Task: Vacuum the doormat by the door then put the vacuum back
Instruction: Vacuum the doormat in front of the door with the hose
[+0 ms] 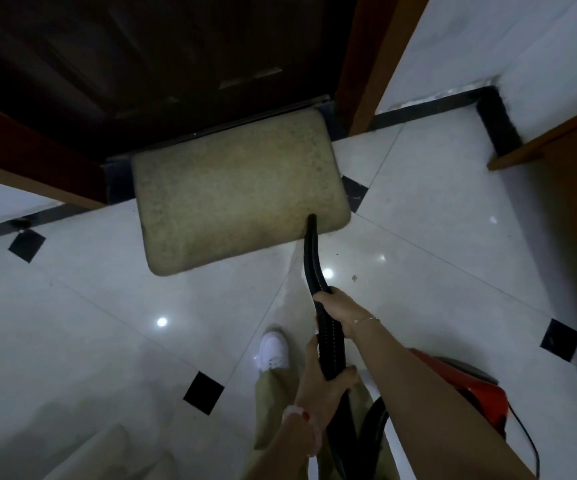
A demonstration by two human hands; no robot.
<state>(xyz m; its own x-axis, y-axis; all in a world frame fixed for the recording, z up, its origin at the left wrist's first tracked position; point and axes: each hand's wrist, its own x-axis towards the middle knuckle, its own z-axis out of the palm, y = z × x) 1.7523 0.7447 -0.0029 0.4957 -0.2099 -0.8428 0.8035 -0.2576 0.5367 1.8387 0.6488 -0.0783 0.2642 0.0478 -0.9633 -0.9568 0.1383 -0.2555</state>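
A beige doormat (235, 188) lies on the white tiled floor in front of a dark wooden door (162, 53). The black vacuum hose (313, 258) runs from my hands up to the mat, and its tip touches the mat near the front right corner. My right hand (337, 308) grips the hose higher up. My left hand (325, 372) grips the ribbed part of the hose just below it. The red vacuum body (467, 386) sits on the floor behind my right arm, at lower right.
A brown door frame (360, 74) stands right of the door, with a white wall and black skirting (498, 123) beyond. Wooden furniture (557, 140) juts in at the right edge. My white shoe (275, 349) stands below the mat. The vacuum's cord (526, 434) trails at lower right.
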